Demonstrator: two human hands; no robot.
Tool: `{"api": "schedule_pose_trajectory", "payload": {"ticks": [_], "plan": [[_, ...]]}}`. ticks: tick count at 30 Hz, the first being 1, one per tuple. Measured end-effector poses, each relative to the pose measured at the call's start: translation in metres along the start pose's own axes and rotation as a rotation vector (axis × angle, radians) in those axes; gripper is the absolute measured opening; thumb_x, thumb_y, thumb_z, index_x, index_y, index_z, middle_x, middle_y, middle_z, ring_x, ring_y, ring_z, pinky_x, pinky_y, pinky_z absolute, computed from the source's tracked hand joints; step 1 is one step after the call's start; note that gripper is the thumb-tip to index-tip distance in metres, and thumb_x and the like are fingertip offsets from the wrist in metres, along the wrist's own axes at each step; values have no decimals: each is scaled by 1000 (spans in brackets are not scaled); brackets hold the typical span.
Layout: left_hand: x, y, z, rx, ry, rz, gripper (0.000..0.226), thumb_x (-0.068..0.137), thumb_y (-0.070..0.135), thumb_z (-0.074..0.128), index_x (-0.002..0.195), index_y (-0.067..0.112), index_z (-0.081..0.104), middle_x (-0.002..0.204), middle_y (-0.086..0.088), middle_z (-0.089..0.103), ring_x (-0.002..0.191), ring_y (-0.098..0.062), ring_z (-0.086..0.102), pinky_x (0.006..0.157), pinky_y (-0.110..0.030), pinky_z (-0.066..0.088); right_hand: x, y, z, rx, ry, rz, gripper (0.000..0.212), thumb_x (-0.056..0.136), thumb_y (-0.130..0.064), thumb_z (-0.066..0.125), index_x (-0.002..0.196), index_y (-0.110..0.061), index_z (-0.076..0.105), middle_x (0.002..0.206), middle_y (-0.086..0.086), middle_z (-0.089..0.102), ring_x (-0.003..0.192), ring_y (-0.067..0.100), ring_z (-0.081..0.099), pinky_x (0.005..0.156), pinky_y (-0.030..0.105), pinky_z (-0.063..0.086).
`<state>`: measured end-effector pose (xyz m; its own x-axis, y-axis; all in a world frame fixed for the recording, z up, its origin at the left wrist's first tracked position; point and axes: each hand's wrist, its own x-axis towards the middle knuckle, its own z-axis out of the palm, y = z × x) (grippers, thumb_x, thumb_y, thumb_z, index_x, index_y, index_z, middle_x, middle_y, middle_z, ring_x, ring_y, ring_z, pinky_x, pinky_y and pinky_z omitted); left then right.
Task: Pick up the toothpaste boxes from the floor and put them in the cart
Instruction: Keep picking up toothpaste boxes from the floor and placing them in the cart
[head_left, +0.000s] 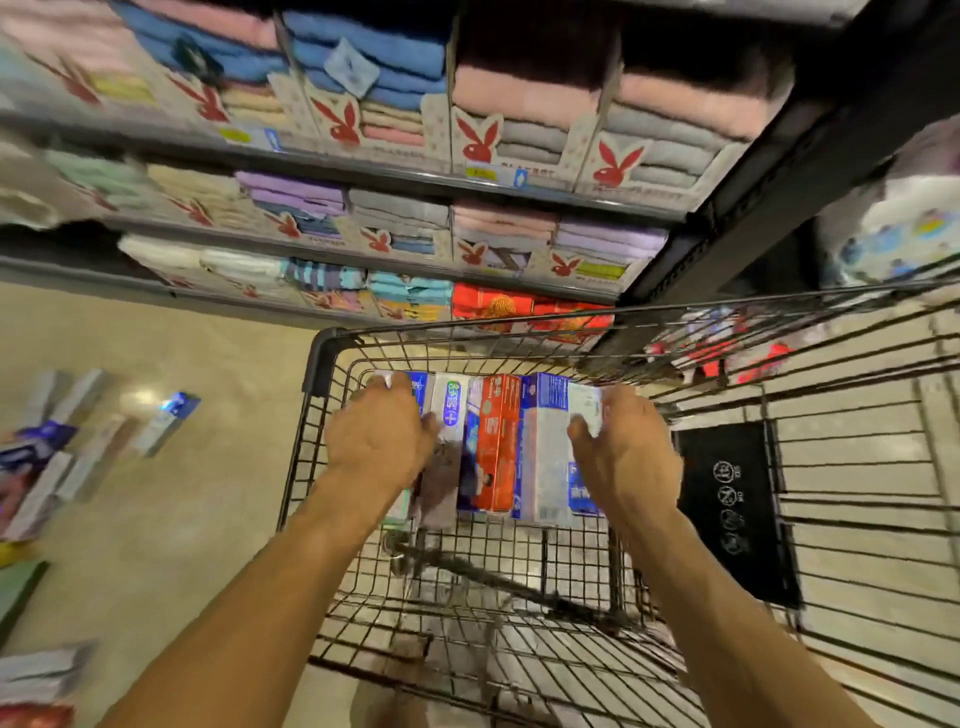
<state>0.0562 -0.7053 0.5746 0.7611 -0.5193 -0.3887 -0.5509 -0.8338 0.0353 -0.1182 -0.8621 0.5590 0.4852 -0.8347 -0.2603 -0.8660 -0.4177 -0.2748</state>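
A row of several toothpaste boxes (496, 441) sits side by side inside the black wire cart (317, 364), among them an orange-red box and blue-and-white ones. My left hand (379, 431) grips the left end of the row, fingers curled over the outer box. At the right end, my right hand (623, 447) holds the outer white-and-blue box. More toothpaste boxes (67, 441) lie scattered on the beige floor to the left of the cart.
Shelves of folded towels (363, 130) in cardboard trays rise just beyond the cart. A black child-seat flap (727, 509) hangs on the cart's right side. A black shelf post (727, 218) stands at the right. Other packages lie at the lower left edge.
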Motion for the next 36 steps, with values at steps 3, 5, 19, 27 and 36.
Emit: {"api": "schedule_pose_trajectory", "payload": {"ticks": [3, 5, 19, 27, 36], "plan": [[-41, 18, -74, 8, 81, 67, 48, 91, 53, 54, 122, 16, 53, 120, -9, 59, 112, -31, 58, 83, -41, 50, -11, -19, -76, -37, 69, -81, 44, 94, -51, 57, 118, -15, 55, 114, 11, 61, 106, 35, 59, 82, 43, 50], [-72, 27, -123, 27, 138, 101, 51, 91, 55, 52, 123, 16, 52, 120, -11, 59, 113, -32, 57, 86, -42, 49, -25, -32, -128, -40, 114, -151, 48, 93, -54, 57, 119, -15, 55, 114, 12, 61, 106, 37, 60, 84, 47, 52], [-271, -80, -332, 14, 357, -193, 55, 87, 58, 53, 129, 23, 52, 129, -9, 58, 120, -33, 52, 99, -49, 41, -152, -221, -361, -128, 177, -852, 56, 89, -57, 56, 131, -20, 53, 124, 11, 61, 113, 35, 59, 89, 47, 51], [-391, -224, -330, -77, 398, -493, 62, 88, 57, 54, 137, 22, 44, 130, -8, 53, 117, -33, 54, 94, -50, 46, -284, -349, -332, -210, 134, -1223, 55, 87, -58, 58, 127, -19, 56, 124, 11, 61, 114, 35, 58, 90, 47, 51], [-557, -402, -245, -201, 405, -850, 56, 88, 56, 53, 133, 22, 49, 129, -8, 57, 117, -32, 56, 94, -43, 46, -473, -466, -217, -196, -10, -1553, 54, 89, -60, 58, 122, -18, 54, 117, 9, 62, 108, 33, 59, 82, 44, 48]]}}
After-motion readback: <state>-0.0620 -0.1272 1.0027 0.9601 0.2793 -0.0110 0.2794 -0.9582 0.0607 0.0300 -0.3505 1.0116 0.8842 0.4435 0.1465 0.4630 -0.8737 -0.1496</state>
